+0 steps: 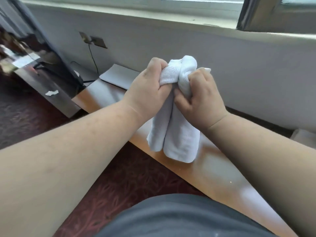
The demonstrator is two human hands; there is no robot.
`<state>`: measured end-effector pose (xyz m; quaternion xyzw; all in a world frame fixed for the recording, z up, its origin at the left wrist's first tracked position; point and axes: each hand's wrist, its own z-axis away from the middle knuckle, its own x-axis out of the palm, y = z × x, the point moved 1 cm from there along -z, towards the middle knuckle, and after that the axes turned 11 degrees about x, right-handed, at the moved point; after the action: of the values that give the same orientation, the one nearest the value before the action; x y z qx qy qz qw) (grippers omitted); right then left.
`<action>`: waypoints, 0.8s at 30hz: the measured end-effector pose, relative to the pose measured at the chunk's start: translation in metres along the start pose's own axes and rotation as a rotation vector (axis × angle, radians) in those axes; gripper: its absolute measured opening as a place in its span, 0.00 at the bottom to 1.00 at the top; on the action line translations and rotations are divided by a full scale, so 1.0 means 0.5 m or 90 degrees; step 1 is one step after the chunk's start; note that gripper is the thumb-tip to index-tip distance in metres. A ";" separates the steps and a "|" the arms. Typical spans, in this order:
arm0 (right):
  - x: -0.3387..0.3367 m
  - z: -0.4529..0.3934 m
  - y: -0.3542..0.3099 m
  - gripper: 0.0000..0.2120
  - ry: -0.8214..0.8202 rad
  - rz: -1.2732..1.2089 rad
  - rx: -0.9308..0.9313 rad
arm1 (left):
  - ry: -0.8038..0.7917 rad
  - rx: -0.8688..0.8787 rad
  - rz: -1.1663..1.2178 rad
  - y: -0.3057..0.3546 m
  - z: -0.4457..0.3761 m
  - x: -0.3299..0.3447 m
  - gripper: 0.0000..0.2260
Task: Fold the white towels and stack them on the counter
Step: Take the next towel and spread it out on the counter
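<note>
Above the wooden counter (213, 171), left hand (150, 93) and right hand (203, 98) both gripped one bunched white towel (176, 139). Folding appeared unfinished. Next, it likely needed spreading flat.

You stand in a hotel-like room: patterned carpet (133, 178), wooden counter (213, 170) under a window sill (153, 14), wall sockets (98, 41).

The towel (172, 134) gripped between both hands was white cloth, matt, with a fine woven rib showing by the left hand (147, 93). Below the hands the counter (213, 170) was smooth wood with a soft sheen. Beneath the forearms lay dark red patterned carpet (119, 182).
</note>
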<state>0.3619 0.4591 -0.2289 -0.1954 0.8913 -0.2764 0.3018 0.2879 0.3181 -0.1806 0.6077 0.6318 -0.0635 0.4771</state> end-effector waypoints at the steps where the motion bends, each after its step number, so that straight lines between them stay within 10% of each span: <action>1: 0.031 -0.013 0.002 0.10 -0.022 -0.005 0.004 | -0.003 -0.014 -0.012 -0.028 -0.006 -0.012 0.06; 8: 0.202 -0.086 0.011 0.10 -0.103 0.017 -0.001 | -0.007 -0.065 -0.031 -0.219 -0.039 -0.070 0.06; 24: 0.511 -0.107 0.080 0.08 -0.234 0.308 0.300 | -0.367 -0.064 -0.022 -0.677 -0.111 -0.008 0.12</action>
<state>0.1304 0.3785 -0.3277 0.0491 0.7546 -0.3545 0.5499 -0.0224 0.2660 -0.3172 0.5294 0.4829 -0.2100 0.6652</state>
